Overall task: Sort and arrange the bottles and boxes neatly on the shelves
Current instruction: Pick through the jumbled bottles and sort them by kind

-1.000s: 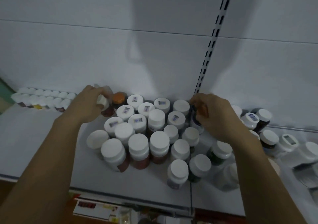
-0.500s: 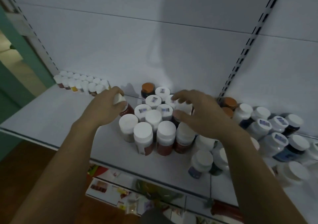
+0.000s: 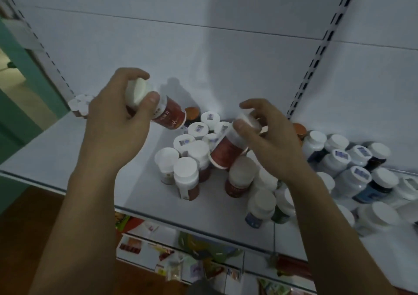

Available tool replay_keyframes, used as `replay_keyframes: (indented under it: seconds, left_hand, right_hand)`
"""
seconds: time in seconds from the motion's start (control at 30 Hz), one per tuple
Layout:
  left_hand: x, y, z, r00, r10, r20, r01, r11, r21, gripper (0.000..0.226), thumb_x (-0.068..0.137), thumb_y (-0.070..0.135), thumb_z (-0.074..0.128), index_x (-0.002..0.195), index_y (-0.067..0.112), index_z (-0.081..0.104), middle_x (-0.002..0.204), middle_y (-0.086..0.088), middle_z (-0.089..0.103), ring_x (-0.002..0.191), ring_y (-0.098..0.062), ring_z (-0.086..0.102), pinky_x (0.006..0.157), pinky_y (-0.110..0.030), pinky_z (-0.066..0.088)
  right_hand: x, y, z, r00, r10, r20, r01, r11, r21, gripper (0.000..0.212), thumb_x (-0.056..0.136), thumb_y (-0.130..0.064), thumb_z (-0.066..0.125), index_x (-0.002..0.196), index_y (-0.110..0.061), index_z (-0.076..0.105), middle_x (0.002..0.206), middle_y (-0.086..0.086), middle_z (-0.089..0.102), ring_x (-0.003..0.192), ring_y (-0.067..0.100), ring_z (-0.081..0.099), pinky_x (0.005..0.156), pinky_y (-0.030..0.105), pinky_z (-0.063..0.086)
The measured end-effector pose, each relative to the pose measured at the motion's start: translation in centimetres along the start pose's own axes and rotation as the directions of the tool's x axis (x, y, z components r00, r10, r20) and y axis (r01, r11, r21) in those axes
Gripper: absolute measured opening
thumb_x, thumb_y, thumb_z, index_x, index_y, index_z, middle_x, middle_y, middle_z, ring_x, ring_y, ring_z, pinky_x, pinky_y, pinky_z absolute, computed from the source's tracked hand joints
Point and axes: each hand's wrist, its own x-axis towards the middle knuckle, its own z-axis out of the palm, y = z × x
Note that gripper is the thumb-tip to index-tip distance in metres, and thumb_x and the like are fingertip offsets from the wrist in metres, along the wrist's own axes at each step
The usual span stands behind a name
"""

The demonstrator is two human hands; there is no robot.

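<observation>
Left hand (image 3: 117,125) curled round the cap end of a tilted red-labelled white-capped plastic bottle (image 3: 170,113), held above the white metal shelf (image 3: 56,156), right hand (image 3: 273,143) pinching a second red-labelled white-capped bottle (image 3: 226,153) by its cap, tilted, apparently lifted just over the cluster of upright white-capped bottles (image 3: 187,159).

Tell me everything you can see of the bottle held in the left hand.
The bottle is small and round, plastic by its look, with a wide white cap and a dark red label whose pale print is too blurred to read. It is tilted, cap up-left, base down-right, held clear of the shelf. The left hand grips its cap end, thumb across the neck; nothing else touches it.
</observation>
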Motion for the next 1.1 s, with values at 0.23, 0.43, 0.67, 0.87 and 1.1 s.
replay_keyframes:
  seconds: [0.23,0.43,0.67,0.87,1.1]
  left_hand:
    - [0.0,6.3,8.9,0.948,0.225,0.226,-0.196,0.97,-0.145,0.033,0.1,0.031,0.058,0.132,0.03,0.056,0.115,0.013,0.06,0.091,0.001,0.056,0.079,-0.01,0.043]
    - [-1.8,14.8,17.3,0.849,0.4,0.346,-0.275,0.893,-0.357,0.029,0.098,0.028,0.06,0.127,0.032,0.055,0.115,0.013,0.058,0.093,-0.01,0.057,0.082,-0.027,0.05]
    - [-5.7,23.5,25.6,0.738,0.488,0.467,-0.296,0.855,-0.425,0.027,0.097,0.027,0.064,0.121,0.032,0.054,0.109,0.006,0.06,0.09,-0.016,0.057,0.073,-0.024,0.044]
    - [-7.6,31.1,33.8,0.689,0.483,0.54,-0.327,0.872,-0.364,0.029,0.094,0.026,0.066,0.12,0.032,0.054,0.112,0.002,0.059,0.093,-0.021,0.059,0.081,-0.041,0.053]
    - [-9.9,37.3,44.4,0.596,0.404,0.694,-0.484,0.87,-0.091,0.033,0.091,0.03,0.067,0.122,0.026,0.056,0.115,-0.005,0.058,0.102,-0.029,0.057,0.088,-0.04,0.048]
  right_hand:
    - [-1.4,3.1,-9.2,0.92,0.096,-0.379,-0.171,0.971,-0.168,0.028,0.093,-0.045,0.064,0.117,-0.03,0.066,0.11,-0.001,0.059,0.091,0.004,0.052,0.077,0.01,0.039]
    - [-7.4,5.5,-19.9,0.758,0.139,-0.638,-0.305,0.939,-0.157,0.027,0.091,-0.05,0.064,0.11,-0.03,0.066,0.11,-0.007,0.066,0.095,0.015,0.064,0.081,0.041,0.057]
    - [-15.3,9.0,-30.1,0.579,0.132,-0.805,-0.403,0.904,-0.141,0.036,0.091,-0.052,0.06,0.113,-0.024,0.061,0.106,-0.008,0.064,0.094,0.015,0.062,0.083,0.04,0.055]
    - [-18.7,13.8,-40.8,0.531,0.151,-0.834,-0.483,0.863,-0.151,0.03,0.094,-0.043,0.066,0.114,-0.021,0.059,0.107,-0.002,0.062,0.093,0.013,0.058,0.079,0.022,0.047]
    - [-15.7,20.5,-46.5,0.818,0.252,-0.517,-0.484,0.786,-0.384,0.036,0.093,-0.033,0.07,0.126,-0.02,0.063,0.111,0.0,0.06,0.097,0.015,0.053,0.078,0.024,0.036]
